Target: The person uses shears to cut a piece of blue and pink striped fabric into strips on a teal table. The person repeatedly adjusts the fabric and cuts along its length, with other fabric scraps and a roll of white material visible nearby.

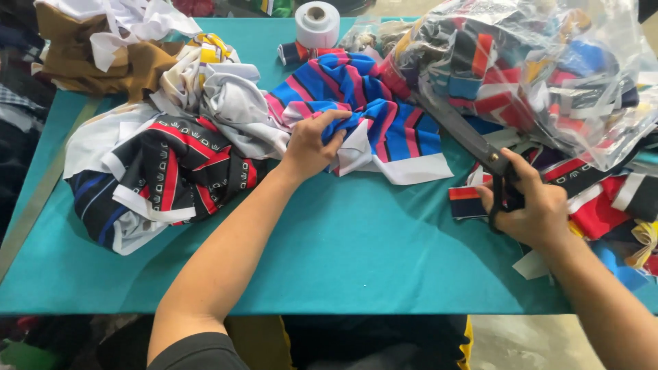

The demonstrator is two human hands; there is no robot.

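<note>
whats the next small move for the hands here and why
Probably pull the blue, pink and white striped fabric onto the bare teal table. The left hand grips its bunched edge, and the right hand holds black scissors whose blades lie by the plastic bag, away from that cloth.

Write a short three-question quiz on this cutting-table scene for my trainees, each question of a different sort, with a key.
1. True or false: the right hand holds the scissors.
2. What does the left hand grip?
A. the tape roll
B. the blue striped cloth
C. the plastic bag
3. Fill in: the table cover is ____ in colour.

Key
1. True; the fingers are through the handles, blades pointing towards the bag.
2. B; the hand bunches the blue, pink and white cloth.
3. Teal.
</note>
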